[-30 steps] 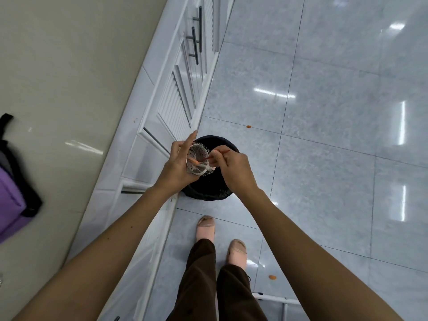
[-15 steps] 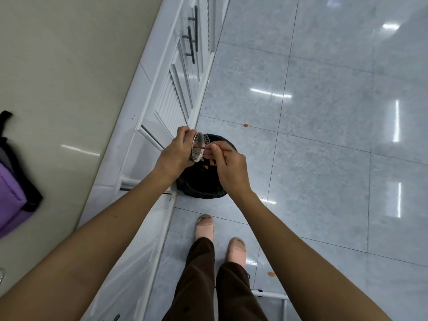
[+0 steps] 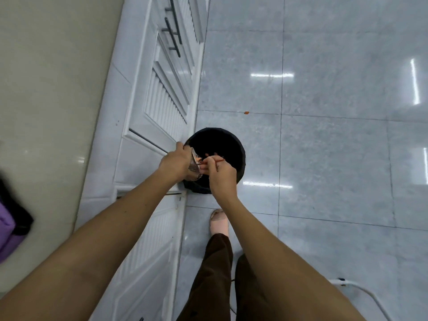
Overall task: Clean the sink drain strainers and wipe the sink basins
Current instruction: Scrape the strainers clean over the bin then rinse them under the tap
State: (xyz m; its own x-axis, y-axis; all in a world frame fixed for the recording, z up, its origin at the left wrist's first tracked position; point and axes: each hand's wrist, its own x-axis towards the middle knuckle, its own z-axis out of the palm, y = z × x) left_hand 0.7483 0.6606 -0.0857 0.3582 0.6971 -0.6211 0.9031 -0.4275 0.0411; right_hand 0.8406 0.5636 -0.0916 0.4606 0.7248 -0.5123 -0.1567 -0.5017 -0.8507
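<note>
Floor: pale grey glossy tiles (image 3: 324, 158) fill most of my feed, w/ light glare in streaks. No sink in view anywhere.
Counter: beige counter (image 3: 58, 89) runs down the left side. Purple bag (image 3: 9, 228) sits at its near end, blurred.
Cabinet: white louvred doors (image 3: 162, 100) under the counter, dark bar handles (image 3: 172, 35) further up.
Legs: dark trousers (image 3: 213, 274) and one pale slipper (image 3: 219, 222) on the near side of the bin.
Bin: round black bin (image 3: 222, 144) on the floor, right against the cabinet base. Inside is too dark to read.
L hand: L hand (image 3: 174, 162) is wrapped round the strainer, fingers curled over its rim, at the bin's left edge.
R hand: R hand (image 3: 222, 174) is just beside it, over the bin mouth, thumb + fingers pinching a thin reddish stick.
Strainer: metal mesh strainer (image 3: 195, 166), tipped on its side w/ the mouth facing R hand, above the bin. Looks like orange bits are caught at the mouth.
Stick: stick (image 3: 218, 160) points into the strainer mouth; touching the mesh or just short, can't tell.
Scrap: small orange scrap (image 3: 246, 112) on a tile beyond the bin, well apart.
Progress: my read is early. One strainer is out of the sink and being picked clean over the bin, not done while orange bits show. Any 2nd strainer, refitting, and wiping both basins look undone, though I can't check the sink from here.
</note>
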